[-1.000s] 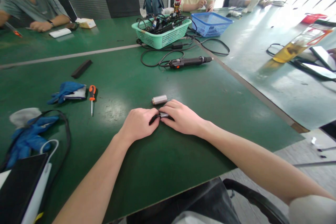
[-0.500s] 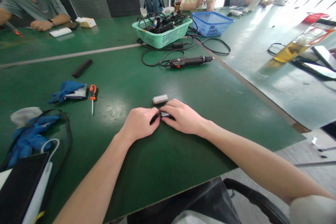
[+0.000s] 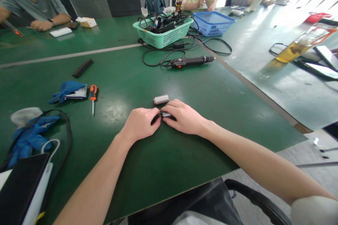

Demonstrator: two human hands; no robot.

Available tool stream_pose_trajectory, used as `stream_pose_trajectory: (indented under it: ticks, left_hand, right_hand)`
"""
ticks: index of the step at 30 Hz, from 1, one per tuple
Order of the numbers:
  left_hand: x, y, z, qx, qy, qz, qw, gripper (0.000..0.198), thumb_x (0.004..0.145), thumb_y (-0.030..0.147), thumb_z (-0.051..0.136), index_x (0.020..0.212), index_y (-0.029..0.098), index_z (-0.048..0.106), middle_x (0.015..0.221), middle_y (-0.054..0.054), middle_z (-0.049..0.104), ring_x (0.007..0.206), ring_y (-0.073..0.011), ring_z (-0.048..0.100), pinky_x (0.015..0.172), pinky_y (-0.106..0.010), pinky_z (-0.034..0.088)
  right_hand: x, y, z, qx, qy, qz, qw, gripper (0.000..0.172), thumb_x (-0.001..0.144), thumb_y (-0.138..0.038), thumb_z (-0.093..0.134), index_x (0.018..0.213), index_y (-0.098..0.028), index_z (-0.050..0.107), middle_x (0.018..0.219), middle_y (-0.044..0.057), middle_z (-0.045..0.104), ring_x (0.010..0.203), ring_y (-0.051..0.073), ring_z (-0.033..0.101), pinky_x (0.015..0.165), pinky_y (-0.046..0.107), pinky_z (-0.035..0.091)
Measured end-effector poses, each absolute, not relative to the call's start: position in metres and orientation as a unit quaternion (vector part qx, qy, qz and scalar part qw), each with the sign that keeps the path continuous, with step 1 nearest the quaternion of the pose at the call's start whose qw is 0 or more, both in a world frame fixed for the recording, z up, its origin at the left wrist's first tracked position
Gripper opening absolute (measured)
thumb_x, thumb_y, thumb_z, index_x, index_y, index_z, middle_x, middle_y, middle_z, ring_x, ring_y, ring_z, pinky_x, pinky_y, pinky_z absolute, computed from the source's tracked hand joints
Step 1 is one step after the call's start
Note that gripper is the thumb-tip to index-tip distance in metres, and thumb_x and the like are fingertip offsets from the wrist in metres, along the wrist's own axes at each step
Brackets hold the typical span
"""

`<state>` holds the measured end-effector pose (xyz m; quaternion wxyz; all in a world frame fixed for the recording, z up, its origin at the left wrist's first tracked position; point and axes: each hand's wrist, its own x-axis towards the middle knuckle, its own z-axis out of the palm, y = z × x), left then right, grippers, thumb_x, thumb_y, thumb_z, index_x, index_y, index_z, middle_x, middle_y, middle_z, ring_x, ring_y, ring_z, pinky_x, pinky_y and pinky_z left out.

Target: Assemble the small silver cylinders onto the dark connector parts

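Both of my hands meet over the green table (image 3: 169, 172), closed on a small black part with a silver-grey cylinder (image 3: 166, 114) in it. My left hand (image 3: 141, 123) pinches the black left end. From the other side my right hand (image 3: 185, 116) grips the silver and black right end. Fingers cover much of the part, so its exact kind cannot be made out. Just beyond my fingertips lies a separate silver metal cylinder (image 3: 161, 99). Farther off rests a black electric screwdriver (image 3: 192, 62) with its cable.
To the left lie an orange-handled screwdriver (image 3: 93, 98), blue gloves (image 3: 70, 90), a black bar (image 3: 82, 68) and a dark-screened device (image 3: 23, 182). A green basket (image 3: 163, 38) of tools and a blue basket (image 3: 213, 24) stand behind. A bottle (image 3: 293, 49) is at right; several people sit around.
My hands and the part between them keep the same place. At the far left, a co-worker's arm holding a tool shifts slightly.
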<state>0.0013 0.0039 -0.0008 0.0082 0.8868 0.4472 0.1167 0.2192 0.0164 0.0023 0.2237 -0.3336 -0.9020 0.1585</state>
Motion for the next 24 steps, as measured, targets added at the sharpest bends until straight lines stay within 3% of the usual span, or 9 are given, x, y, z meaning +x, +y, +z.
stream_pose_trajectory:
  ticks: [24]
  left_hand:
    - [0.0028,0.0031,-0.0001,0.875,0.470,0.113,0.024,0.018,0.092,0.033,0.050,0.095,0.020,0.063,0.077,-0.003,0.070,0.063,-0.0175,0.062,0.059,-0.030,0.037]
  right_hand:
    - [0.2192,0.0168,0.0009,-0.342,-0.900,0.151,0.224,0.017,0.092,-0.024,0.059,0.107,-0.017,0.064,0.104,0.010,0.066,0.100,0.025,0.059,0.090,0.039,0.049]
